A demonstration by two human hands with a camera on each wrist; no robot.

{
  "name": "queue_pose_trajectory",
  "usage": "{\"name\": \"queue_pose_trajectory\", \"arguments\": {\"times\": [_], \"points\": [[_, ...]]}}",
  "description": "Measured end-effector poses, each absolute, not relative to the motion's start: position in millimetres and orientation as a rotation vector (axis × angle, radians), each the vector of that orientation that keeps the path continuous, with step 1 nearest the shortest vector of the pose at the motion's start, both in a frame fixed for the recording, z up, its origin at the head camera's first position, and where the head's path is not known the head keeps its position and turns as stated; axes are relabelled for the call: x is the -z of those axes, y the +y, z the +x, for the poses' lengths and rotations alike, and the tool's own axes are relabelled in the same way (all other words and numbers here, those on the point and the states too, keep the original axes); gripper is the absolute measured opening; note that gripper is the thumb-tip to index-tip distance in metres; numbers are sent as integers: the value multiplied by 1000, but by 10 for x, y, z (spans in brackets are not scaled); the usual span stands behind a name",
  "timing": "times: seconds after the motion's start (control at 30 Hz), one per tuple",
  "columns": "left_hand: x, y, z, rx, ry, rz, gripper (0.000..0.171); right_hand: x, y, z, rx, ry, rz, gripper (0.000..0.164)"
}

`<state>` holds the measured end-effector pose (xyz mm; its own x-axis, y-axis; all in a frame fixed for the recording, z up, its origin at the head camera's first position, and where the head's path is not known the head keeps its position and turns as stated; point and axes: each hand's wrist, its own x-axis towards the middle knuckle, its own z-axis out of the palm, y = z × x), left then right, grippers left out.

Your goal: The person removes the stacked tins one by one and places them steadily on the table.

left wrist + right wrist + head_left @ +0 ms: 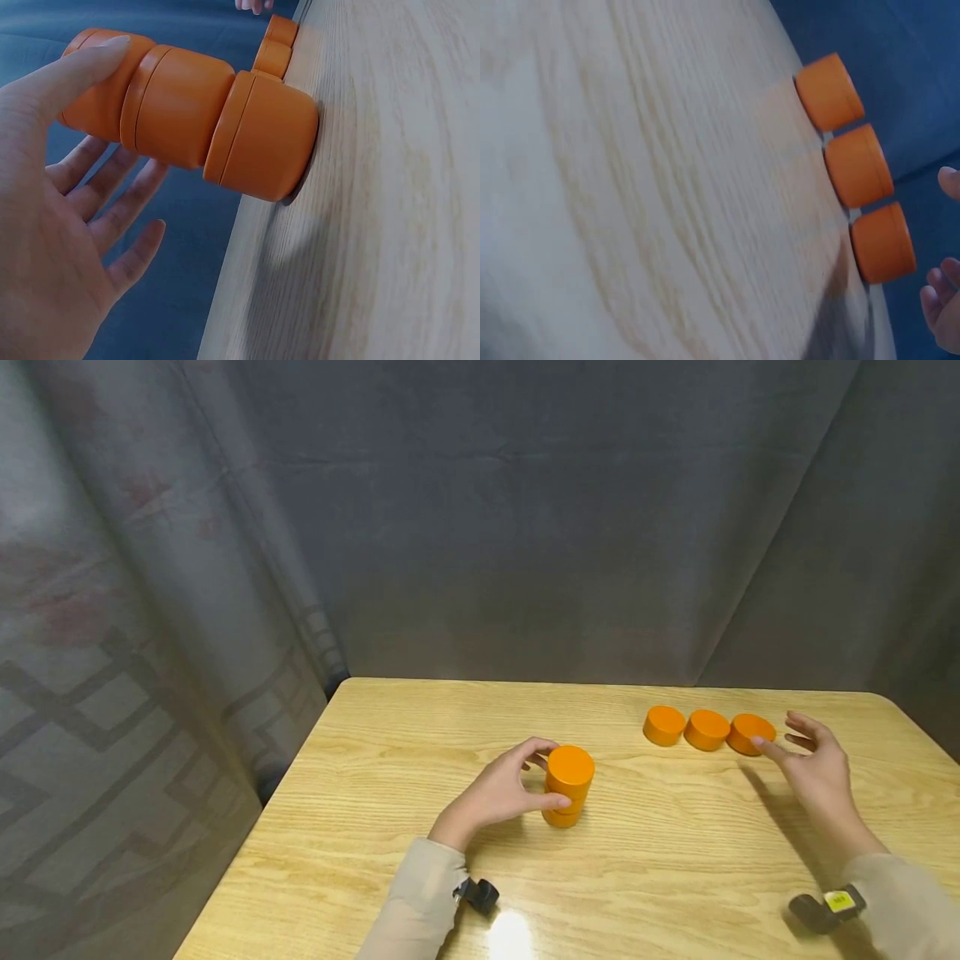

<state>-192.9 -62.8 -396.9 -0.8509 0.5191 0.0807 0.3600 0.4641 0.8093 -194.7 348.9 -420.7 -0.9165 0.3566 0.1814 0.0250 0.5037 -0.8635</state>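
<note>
Three round orange containers with lids stand in a stack point(570, 767), tilted slightly at the top in the head view. My left hand point(506, 789) holds the uppermost container point(101, 94), the thumb on its near side and the fingers behind. The bottom container point(270, 139) rests on the table. To the right, my right hand point(819, 772) hovers with its fingers spread and holds nothing. Closest to it is the right-hand orange container point(752, 735) of a row of three; the right wrist view shows a gap between the fingers and that container point(883, 244).
The middle container point(707, 730) and left container point(664, 726) of the row stand near the table's back edge. A wood-grain table point(360, 860) lies under everything. Grey curtains point(525, 527) hang behind it and on the left.
</note>
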Motion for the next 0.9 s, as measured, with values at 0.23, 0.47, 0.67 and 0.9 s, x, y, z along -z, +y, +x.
{"name": "queue_pose_trajectory", "arguments": {"times": [0.23,0.47,0.67,0.9], "points": [[3963,-645,-1930,-1333,2524,791,64,4132,3356,-1865,-1408,-2386,-235,69],[3968,-653,-1946,-1292,2532,789,66,4066,3222,-1767,-1386,-2405,-128,68],[3964,-655,-1936,-1252,2540,762,70,4016,3112,-1704,-1423,-2408,-26,58],[3977,-654,-1941,-1218,2546,744,71,3965,2975,-1644,-1550,-2388,122,45]]}}
